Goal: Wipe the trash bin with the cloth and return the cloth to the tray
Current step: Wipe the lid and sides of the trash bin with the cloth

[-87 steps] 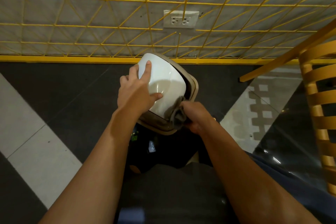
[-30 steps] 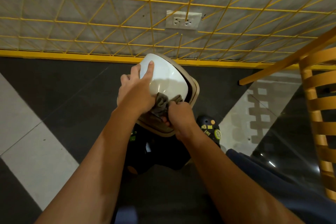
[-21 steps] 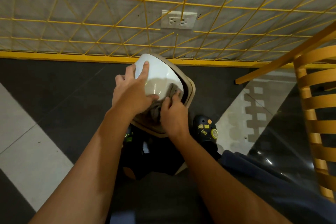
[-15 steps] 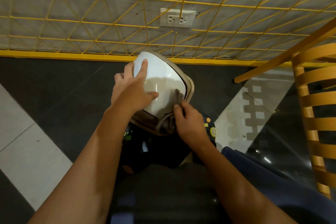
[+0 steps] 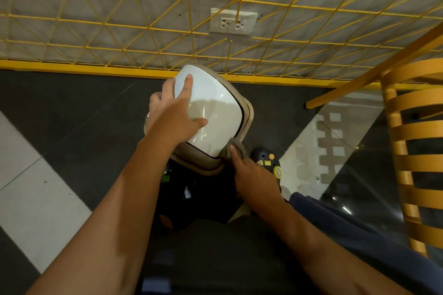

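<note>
A small trash bin (image 5: 221, 112) with a white lid and a beige rim stands on the dark floor by the wall. My left hand (image 5: 173, 112) lies on the left side of the lid, fingers spread, thumb across the white surface. My right hand (image 5: 251, 172) holds a grey-brown cloth (image 5: 236, 148) against the bin's near right corner, forefinger on top of it. Most of the cloth is hidden under that hand. No tray is in view.
A yellow wire grid (image 5: 167, 31) and a wall socket (image 5: 233, 23) stand behind the bin. A wooden slatted chair (image 5: 412, 146) stands at the right. My dark shoes (image 5: 268, 165) are just below the bin on the floor.
My right hand has slid the cloth from the lid's near edge down to the bin's near right corner. My left hand has stayed on the lid.
</note>
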